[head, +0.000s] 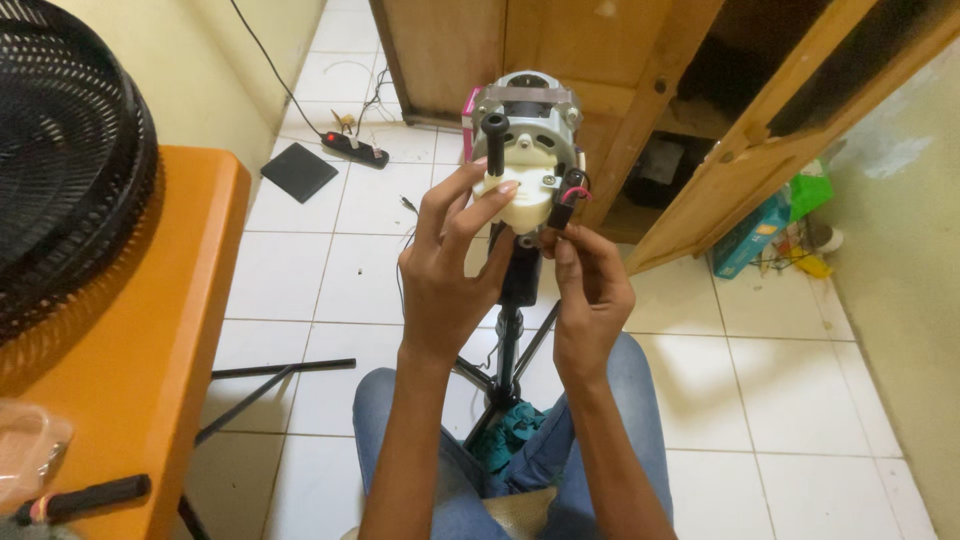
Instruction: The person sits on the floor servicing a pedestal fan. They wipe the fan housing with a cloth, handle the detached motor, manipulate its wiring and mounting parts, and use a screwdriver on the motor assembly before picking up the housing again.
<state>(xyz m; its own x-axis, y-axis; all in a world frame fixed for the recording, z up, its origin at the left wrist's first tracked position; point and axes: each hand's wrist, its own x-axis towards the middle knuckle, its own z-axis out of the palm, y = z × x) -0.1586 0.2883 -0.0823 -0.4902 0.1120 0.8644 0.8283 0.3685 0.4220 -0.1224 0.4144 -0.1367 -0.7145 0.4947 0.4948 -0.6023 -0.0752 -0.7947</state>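
Left hand (pixel 450 265) grips cream gearbox (pixel 522 200) of fan motor (pixel 527 135) on stand (pixel 508 340) — right hand (pixel 590 290) pinches black capacitor (pixel 566 203) at motor's 4 o'clock.

Setting: a room in a home, used for small repair work. White tiled floor (pixel 330 290) throughout. Pale yellow wall (pixel 190 60) at 11 o'clock, with a black power strip (pixel 355 148) and cable below it. Wooden cupboard (pixel 640 90) at 1 o'clock, door open, packets heaped on the floor beside it. Orange table (pixel 130 350) at 9 o'clock carrying a black fan grille (pixel 60 150).
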